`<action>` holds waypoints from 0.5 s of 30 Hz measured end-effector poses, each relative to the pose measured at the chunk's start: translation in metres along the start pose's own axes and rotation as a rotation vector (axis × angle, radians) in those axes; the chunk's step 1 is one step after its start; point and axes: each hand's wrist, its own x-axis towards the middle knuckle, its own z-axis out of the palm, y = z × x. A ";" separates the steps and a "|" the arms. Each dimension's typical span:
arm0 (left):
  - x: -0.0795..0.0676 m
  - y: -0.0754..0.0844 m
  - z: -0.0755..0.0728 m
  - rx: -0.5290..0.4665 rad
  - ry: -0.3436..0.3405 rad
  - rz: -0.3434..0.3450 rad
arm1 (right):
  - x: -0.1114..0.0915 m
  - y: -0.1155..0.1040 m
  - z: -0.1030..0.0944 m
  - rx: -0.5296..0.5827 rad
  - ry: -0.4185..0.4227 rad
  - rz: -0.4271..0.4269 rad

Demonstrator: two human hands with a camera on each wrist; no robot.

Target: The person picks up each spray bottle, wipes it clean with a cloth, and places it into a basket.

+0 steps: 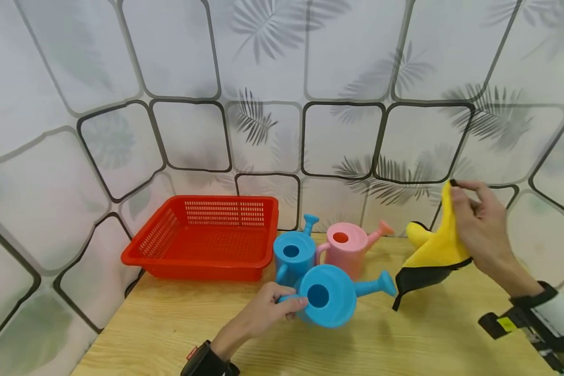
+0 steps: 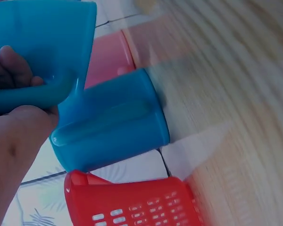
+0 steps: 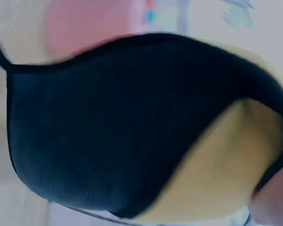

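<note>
My left hand (image 1: 265,309) grips the handle of a blue watering can (image 1: 333,308), thumb on top. The can is tilted toward me, its spout pointing right. Just behind it, a second blue watering can (image 1: 295,261) stands on the table, and a pink watering can (image 1: 348,253) stands to the right of that one. Over on the right, my right hand (image 1: 486,235) pinches the top of a yellow and black cloth piece (image 1: 434,250) with black edging. It hangs down with a black tail at its lower corner; its dark side (image 3: 104,127) fills most of the right wrist view.
A red plastic basket (image 1: 199,274) with slotted walls sits at the back left of the wooden table (image 1: 169,334), close beside the standing blue can. A patterned white curtain (image 1: 268,141) rises behind the table.
</note>
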 end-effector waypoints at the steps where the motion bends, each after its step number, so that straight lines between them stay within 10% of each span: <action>1: 0.001 0.000 0.000 0.002 0.007 0.010 | -0.001 -0.002 0.010 -0.119 -0.013 -0.116; 7: 0.006 0.000 0.003 0.089 0.030 -0.034 | -0.032 -0.012 0.069 -0.323 -0.261 -0.813; 15: 0.008 -0.003 0.008 0.112 0.001 -0.068 | -0.063 -0.025 0.101 -0.359 -0.515 -0.933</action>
